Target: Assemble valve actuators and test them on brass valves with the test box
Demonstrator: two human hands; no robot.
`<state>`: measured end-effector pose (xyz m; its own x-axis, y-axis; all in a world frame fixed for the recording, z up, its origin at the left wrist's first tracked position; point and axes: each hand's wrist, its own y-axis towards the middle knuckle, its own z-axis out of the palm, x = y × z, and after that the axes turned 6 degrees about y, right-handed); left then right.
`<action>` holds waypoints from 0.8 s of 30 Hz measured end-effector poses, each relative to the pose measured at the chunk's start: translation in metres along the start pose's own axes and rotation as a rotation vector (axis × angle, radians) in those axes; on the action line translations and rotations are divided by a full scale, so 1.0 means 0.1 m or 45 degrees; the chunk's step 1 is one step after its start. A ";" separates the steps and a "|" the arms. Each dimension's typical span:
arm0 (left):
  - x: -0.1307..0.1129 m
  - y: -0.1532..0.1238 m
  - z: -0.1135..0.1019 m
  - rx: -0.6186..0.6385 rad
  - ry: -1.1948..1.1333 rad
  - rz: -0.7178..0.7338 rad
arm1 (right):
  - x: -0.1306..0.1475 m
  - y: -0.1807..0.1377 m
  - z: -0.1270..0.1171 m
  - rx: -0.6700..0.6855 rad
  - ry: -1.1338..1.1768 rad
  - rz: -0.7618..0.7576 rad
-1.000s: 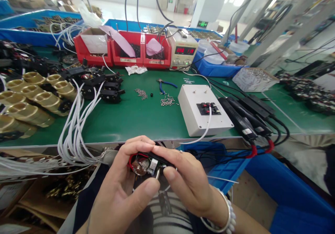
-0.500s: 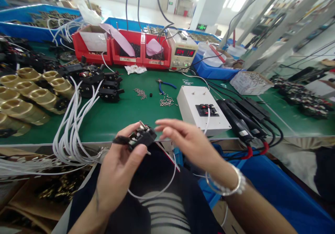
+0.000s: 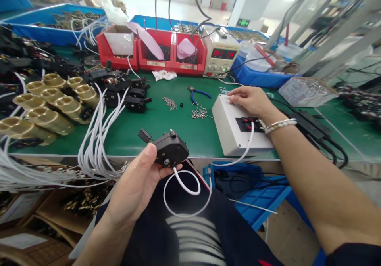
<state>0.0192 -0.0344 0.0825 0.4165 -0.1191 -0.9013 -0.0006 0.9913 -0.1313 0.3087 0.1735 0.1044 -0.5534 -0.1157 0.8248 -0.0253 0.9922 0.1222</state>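
Note:
My left hand (image 3: 145,175) grips a small black plastic actuator unit (image 3: 171,149) at the table's front edge, thumb on top and fingers underneath. A metal stub rises from its upper side, and a black tab juts out at its left. From its lower side a white cable (image 3: 187,217) loops down over my lap and runs to the white control box (image 3: 228,135). My right hand (image 3: 250,99) rests over the top of that box, fingertips pinched together at a small toggle switch, which they mostly hide. Below the wrist, the black terminal block (image 3: 243,124) holds the cable's end.
Blue-handled pliers (image 3: 202,93) and small screws (image 3: 200,112) lie mid-table. Brass valve bodies (image 3: 47,119) and bundled white cables (image 3: 99,139) fill the left. Behind stand red bins (image 3: 119,62) and a power supply (image 3: 222,54). Blue crates (image 3: 253,214) sit below the table.
My right hand has moved from beside the black actuator unit to the top of the control box. My left hand has turned the unit so its flat face shows. The power supply's display reads differently.

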 end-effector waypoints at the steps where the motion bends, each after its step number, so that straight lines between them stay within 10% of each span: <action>1: 0.02 0.03 -0.02 -0.055 0.112 0.049 | 0.01 0.00 0.01 -0.018 -0.036 -0.007; 10: 0.36 0.79 -0.29 -0.289 0.545 0.216 | -0.05 0.00 -0.04 -0.183 -0.104 -0.068; 21: -0.09 0.59 -0.33 -0.299 0.285 0.229 | -0.02 -0.07 -0.06 -0.341 0.097 -0.249; 24: -0.21 0.63 -0.45 -0.410 0.733 0.299 | 0.10 -0.49 -0.23 -0.300 0.293 -0.449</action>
<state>-0.0303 0.0280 0.0741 -0.1753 -0.0021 -0.9845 -0.3379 0.9394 0.0581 0.3234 0.1228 0.1191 -0.3461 -0.4766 0.8081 0.0261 0.8561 0.5161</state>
